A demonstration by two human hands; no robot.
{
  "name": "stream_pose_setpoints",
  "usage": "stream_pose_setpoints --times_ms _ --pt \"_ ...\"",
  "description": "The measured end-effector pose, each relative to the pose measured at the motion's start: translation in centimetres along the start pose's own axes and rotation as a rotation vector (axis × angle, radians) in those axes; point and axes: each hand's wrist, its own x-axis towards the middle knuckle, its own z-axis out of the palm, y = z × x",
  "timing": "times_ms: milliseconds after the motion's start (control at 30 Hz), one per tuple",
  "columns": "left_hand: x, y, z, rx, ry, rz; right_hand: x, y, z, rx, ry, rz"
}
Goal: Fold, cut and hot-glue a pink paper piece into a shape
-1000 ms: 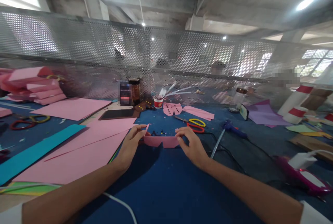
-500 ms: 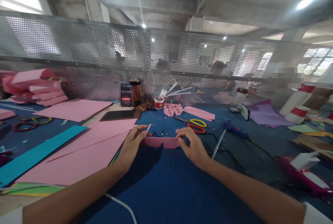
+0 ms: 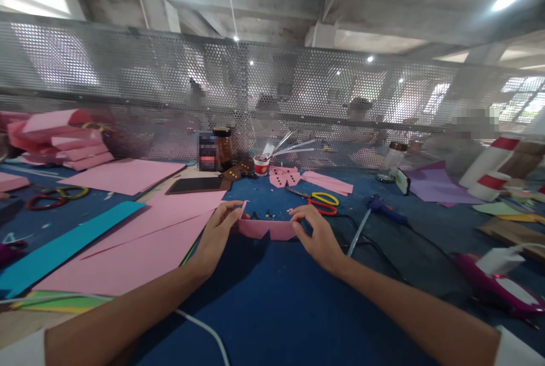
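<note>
Between my two hands is a folded pink paper strip (image 3: 269,228) with a notch in its lower edge and narrow flaps turned up at the ends. My left hand (image 3: 220,235) pinches its left end, fingers closed around the paper. At the right end my right hand (image 3: 315,235) grips it between thumb and fingers. Just beyond the strip lie small dark bits on the blue table (image 3: 272,303). Red-and-yellow-handled scissors (image 3: 322,201) rest past my right hand. A pink cutout with black dots (image 3: 284,176) lies farther back.
Pink sheets (image 3: 140,247) and a teal strip (image 3: 72,241) cover the left side. A blue glue gun (image 3: 385,211) with its cord lies right, near a magenta power strip (image 3: 498,289). A paper cup (image 3: 261,166) and a dark jar (image 3: 223,147) stand before the perforated metal screen (image 3: 293,88).
Both hands keep hold of the pink paper strip in nearly the same place. The view has shifted very slightly.
</note>
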Motion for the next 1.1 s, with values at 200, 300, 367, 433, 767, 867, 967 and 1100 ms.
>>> stream_pose_setpoints --times_ms 200,300,367,433,767,867,967,1100 --pt "-0.03 -0.09 -0.09 -0.014 -0.033 0.005 0.06 0.23 0.04 0.011 0.001 0.001" --pt "-0.01 -0.06 -0.13 0.015 -0.028 0.008 0.03 0.41 0.06 0.019 -0.002 -0.003" --pt "0.04 -0.04 -0.12 0.013 -0.027 0.005 0.0 0.44 0.08 0.019 -0.003 0.0" --pt "0.07 0.0 -0.06 0.002 -0.032 0.0 -0.02 0.4 0.1 0.019 -0.001 -0.001" --pt "-0.02 0.12 0.06 -0.006 -0.017 -0.011 -0.06 0.49 0.13 0.019 0.002 0.001" --pt "-0.01 0.07 0.03 -0.007 -0.023 -0.007 -0.06 0.61 0.15 0.021 0.0 -0.001" --pt "-0.03 -0.02 -0.03 -0.01 -0.026 -0.003 -0.05 0.64 0.19 0.025 0.003 0.003" --pt "-0.06 -0.19 -0.16 -0.025 -0.044 -0.001 -0.06 0.58 0.2 0.027 0.007 0.004"
